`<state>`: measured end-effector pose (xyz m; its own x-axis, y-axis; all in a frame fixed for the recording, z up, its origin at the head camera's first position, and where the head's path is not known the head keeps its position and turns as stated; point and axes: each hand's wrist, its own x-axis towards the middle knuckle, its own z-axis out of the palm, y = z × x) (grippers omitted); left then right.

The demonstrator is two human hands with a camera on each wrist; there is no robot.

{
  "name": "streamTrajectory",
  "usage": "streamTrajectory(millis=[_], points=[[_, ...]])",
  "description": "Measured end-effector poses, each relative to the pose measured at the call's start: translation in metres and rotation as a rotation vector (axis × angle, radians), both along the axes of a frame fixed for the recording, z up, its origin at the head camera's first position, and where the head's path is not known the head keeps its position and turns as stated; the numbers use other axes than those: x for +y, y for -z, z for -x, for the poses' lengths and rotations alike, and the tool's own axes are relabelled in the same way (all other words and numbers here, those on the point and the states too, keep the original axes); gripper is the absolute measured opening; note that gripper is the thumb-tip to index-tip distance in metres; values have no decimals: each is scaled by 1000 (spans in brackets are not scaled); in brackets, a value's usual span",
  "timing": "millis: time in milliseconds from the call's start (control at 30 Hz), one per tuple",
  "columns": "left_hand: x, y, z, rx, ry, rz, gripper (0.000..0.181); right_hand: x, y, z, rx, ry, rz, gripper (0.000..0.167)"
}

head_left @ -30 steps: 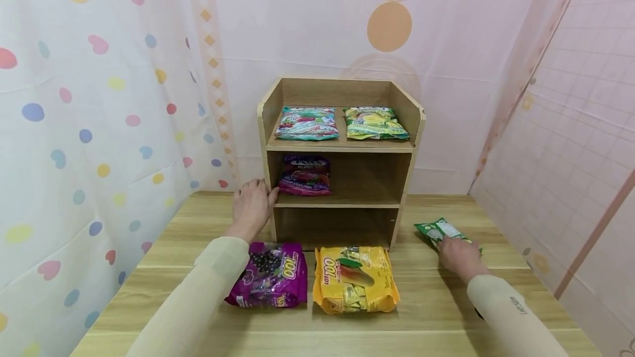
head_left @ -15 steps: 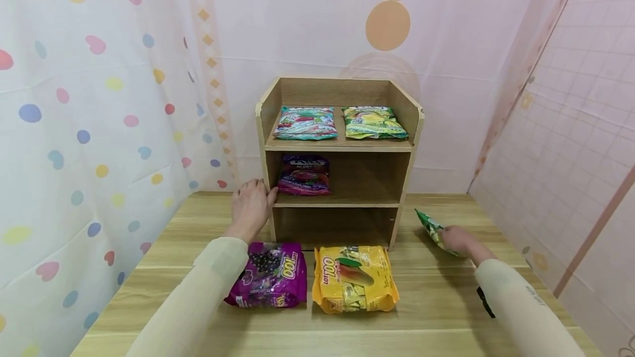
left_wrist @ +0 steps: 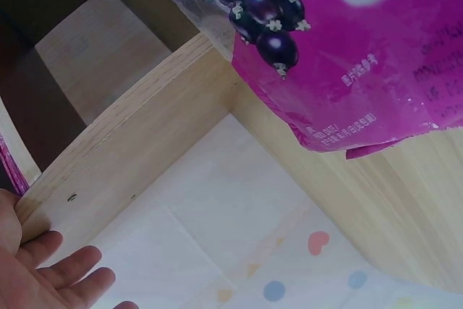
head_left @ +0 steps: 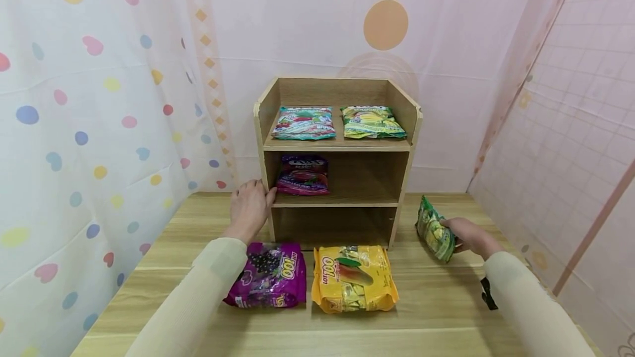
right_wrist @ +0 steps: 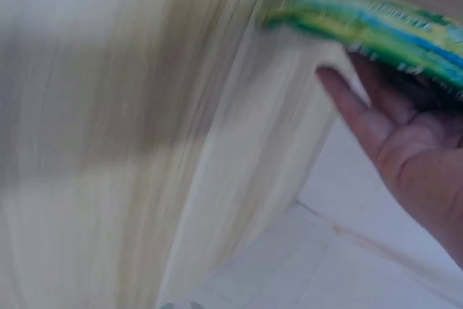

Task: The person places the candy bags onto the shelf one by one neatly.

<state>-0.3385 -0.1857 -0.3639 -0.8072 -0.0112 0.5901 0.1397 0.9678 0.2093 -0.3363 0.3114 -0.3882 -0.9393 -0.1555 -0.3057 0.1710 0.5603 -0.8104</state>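
Observation:
My left hand [head_left: 249,209] grips the left side panel of a wooden shelf [head_left: 342,149], thumb at the front edge and fingers on the outer face; in the left wrist view the fingers [left_wrist: 70,267] lie against that panel. To the right of the shelf, my right hand [head_left: 468,236] holds a green candy bag [head_left: 435,231] by its right side, the bag tilted up on edge. The right wrist view has the green bag [right_wrist: 376,27] above the palm of my hand [right_wrist: 412,142], its thumb apart from the bag.
A purple bag [head_left: 274,275] and a yellow bag [head_left: 354,280] lie before the shelf. Teal-red [head_left: 306,123] and yellow-green bags [head_left: 373,122] are on top, a dark purple bag [head_left: 303,176] on the middle level. Curtains stand behind and beside the table [head_left: 421,321].
My right hand has lifted and turned the green bag from lying flat to a steep tilt, its printed face now towards the head camera. My left hand stays on the shelf.

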Motion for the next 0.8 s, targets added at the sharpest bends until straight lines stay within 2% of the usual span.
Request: streamTrajectory(millis=[133,300,600,800], points=[[0,0,0,-2,3,0,41,3,4,-1,-49,-9,158,48],[0,0,0,-2,3,-3,40,7,7,-1,-59,-4,217,48],[-1,-1,1,4,-3,-5,40,12,5,-1,-4,40,147,69],[-1,0,-1,-3,9,-13,40,16,8,-1,20,91,63,59]])
